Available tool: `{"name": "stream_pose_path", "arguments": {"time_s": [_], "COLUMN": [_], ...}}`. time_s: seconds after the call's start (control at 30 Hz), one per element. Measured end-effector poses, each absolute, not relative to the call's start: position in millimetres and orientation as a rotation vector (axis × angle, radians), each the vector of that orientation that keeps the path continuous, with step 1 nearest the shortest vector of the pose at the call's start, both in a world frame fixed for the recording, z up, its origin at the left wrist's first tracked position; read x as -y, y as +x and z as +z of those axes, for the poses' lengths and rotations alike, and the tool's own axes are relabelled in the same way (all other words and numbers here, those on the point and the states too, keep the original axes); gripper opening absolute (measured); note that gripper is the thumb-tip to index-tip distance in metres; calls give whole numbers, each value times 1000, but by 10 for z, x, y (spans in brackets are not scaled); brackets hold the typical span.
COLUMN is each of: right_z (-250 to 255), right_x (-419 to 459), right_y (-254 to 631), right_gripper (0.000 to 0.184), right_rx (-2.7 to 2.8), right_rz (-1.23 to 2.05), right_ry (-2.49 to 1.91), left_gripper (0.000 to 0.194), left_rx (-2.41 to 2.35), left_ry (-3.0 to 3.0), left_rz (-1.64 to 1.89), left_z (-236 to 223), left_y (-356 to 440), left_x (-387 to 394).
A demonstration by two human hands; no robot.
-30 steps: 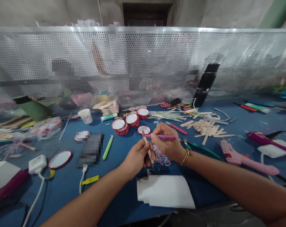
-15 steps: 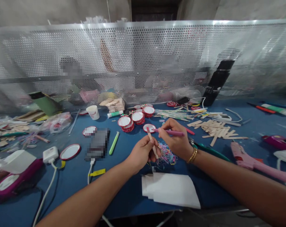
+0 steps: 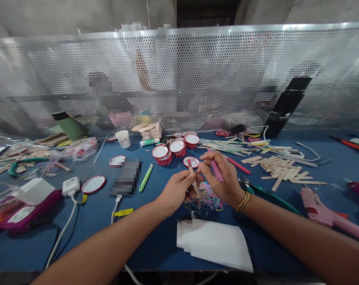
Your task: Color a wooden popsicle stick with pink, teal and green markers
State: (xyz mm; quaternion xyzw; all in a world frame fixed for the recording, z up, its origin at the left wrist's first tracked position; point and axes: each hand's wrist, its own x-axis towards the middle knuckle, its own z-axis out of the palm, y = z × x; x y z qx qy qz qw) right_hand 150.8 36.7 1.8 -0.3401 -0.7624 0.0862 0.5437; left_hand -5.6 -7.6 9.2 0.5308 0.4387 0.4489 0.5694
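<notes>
The left hand's (image 3: 178, 190) grip pinches a wooden craft stick (image 3: 191, 172) between thumb and fingers, apparently to leave its upper end exposed, above tangled multicoloured thread (image 3: 209, 200) on a blue desk (image 3: 158, 245). The right hand's (image 3: 225, 180) grip tucks a pink pen (image 3: 216, 170) among its fingers, perhaps freeing the fingertips beside the stick. The stick is slim, flat, pale, its tip reddish pink.

- Open blue tabletop (image 3: 155, 245) lay left of the white paper sheets (image 3: 213, 242).
- Tangled multicoloured threads (image 3: 210, 198) and teal-handled metal pliers (image 3: 274, 200) hemmed in the right hand (image 3: 222, 174).
</notes>
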Motion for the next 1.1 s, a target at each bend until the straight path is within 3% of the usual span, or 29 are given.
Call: {"name": "stream_pose_path", "arguments": {"time_s": [0.53, 1.1], "right_z": [77, 128], "right_x": [-317, -299], "right_y": [1531, 1584], "right_gripper": [24, 28], "right_rx": [1977, 2015], "right_rz": [77, 190], "right_ry": [-604, -616], "left_gripper": [58, 54], "left_rx": [-1084, -1076], "left_ry": [1226, 1227], "left_rz": [958, 995], "left_z": [75, 132], "left_y": [-78, -72], "left_x": [83, 85]}}
